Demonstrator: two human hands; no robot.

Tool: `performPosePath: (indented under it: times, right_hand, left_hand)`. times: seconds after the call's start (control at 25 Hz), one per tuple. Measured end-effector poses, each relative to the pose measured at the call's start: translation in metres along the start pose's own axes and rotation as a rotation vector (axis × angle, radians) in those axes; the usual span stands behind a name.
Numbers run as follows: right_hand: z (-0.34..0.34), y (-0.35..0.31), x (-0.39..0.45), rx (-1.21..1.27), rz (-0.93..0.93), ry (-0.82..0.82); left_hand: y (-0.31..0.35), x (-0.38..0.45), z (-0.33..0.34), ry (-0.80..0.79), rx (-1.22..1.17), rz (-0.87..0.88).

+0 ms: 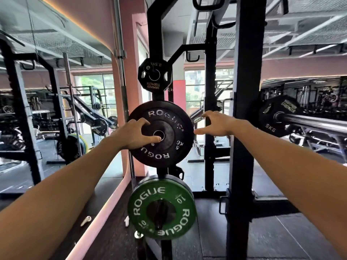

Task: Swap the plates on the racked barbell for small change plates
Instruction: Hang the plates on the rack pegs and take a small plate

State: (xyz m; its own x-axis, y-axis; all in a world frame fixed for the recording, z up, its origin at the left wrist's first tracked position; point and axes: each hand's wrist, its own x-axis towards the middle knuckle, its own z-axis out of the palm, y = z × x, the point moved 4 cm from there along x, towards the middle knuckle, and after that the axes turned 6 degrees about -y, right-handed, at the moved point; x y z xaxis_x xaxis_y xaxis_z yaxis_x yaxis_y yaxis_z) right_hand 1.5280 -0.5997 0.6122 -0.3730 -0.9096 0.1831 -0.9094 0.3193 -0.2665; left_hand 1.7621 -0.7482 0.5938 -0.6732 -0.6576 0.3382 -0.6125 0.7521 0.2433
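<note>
Black 5 kg plate [165, 136] hangs on the storage upright's middle peg, between a small 2.5 kg plate [155, 75] above and a green 10 kg plate [161, 207] below; left hand [134, 135] rests on its face, fingers spread, thumb tip at the centre hole; right hand [217, 123] wide open just beside its right rim, contact unclear; racked barbell [311, 121] at right carries a 5 kg plate [276, 117].

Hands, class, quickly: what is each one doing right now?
Left hand: fingers spread on the black 5 kg plate, thumb at its centre hole.
Right hand: open, at the plate's edge.
</note>
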Motion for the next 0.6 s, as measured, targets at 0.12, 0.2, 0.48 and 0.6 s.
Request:
performPosePath:
  times: [0.12, 0.2, 0.48, 0.6]
  right_hand:
    - [-0.007, 0.021, -0.051, -0.036, 0.041, -0.007]
    - [-0.02, 0.039, -0.084, -0.079, 0.089, 0.002]
    - [-0.059, 0.118, -0.187, -0.123, 0.238, 0.008]
    - [-0.078, 0.172, -0.22, -0.114, 0.299, 0.023]
  left_hand:
    - [0.033, -0.041, 0.001, 0.002, -0.022, 0.003]
    - [0.061, -0.059, 0.001, -0.004, -0.044, 0.011]
    - [0.175, -0.08, 0.015, -0.063, -0.055, 0.121]
    - [0.235, -0.073, 0.038, -0.102, -0.056, 0.181]
